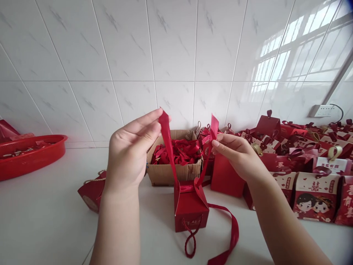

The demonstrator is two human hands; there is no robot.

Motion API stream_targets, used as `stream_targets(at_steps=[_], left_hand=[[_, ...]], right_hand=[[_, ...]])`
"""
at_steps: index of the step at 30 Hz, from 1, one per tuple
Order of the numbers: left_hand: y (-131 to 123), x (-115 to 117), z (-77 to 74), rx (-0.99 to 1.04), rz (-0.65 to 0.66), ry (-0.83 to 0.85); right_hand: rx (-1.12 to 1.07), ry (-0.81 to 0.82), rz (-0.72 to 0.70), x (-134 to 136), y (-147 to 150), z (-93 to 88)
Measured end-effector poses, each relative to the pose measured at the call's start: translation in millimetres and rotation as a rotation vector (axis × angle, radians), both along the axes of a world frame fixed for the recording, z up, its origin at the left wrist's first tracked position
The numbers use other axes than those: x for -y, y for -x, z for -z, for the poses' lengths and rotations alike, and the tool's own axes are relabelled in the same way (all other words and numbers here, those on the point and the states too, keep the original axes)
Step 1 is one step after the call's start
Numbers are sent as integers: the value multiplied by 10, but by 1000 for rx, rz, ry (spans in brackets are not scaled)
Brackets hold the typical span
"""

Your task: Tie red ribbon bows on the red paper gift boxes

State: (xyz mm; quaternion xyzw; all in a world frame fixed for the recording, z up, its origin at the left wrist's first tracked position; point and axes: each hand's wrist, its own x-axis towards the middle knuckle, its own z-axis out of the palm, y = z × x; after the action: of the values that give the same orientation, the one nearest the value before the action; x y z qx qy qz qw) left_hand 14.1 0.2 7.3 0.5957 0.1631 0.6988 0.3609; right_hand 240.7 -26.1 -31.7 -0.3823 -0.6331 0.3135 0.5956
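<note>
A small red gift box (191,206) stands on the white tabletop between my forearms, with a twisted red cord (190,246) hanging from its near side. Out of its top rises a red satin ribbon (168,147), one end on each side. My left hand (132,151) pinches one end between thumb and fingers, high on the left. On the right, my right hand (237,152) pinches the other end, its tip sticking up past the fingers. Another stretch of red ribbon (234,232) curls over the tabletop right of the box; where it joins is hidden.
Behind the gift box sits an open cardboard carton (175,175) full of red ribbons. Many decorated gift boxes (317,198) crowd the right side. A red box (92,193) lies left, partly behind my forearm. A red plastic basket (33,158) stands far left, by the tiled wall (132,55).
</note>
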Motion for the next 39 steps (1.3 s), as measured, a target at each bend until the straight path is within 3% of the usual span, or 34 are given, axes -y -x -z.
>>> stream_targets(at_steps=[2,9,18,28,34,39], left_hand=[[-70,64,3,-30,2,-3],[-209,113,16,42,-171,-77],[-325,110,75,6,-279,-120],[-372,78,98,-14,-79,-82],[-298,-28,116,-252,87,115],[-304,-47,108,-203,184,203]], right_hand=[[-13,-9,-9,29,38,-28],[22,-5,-57,59,125,-170],[-34,-91,-302,2,393,-120],[-151,-89,-270,-85,506,-60],[-173,-108,-251,-109,492,-56],[-150,-112,-217,-97,492,-59]])
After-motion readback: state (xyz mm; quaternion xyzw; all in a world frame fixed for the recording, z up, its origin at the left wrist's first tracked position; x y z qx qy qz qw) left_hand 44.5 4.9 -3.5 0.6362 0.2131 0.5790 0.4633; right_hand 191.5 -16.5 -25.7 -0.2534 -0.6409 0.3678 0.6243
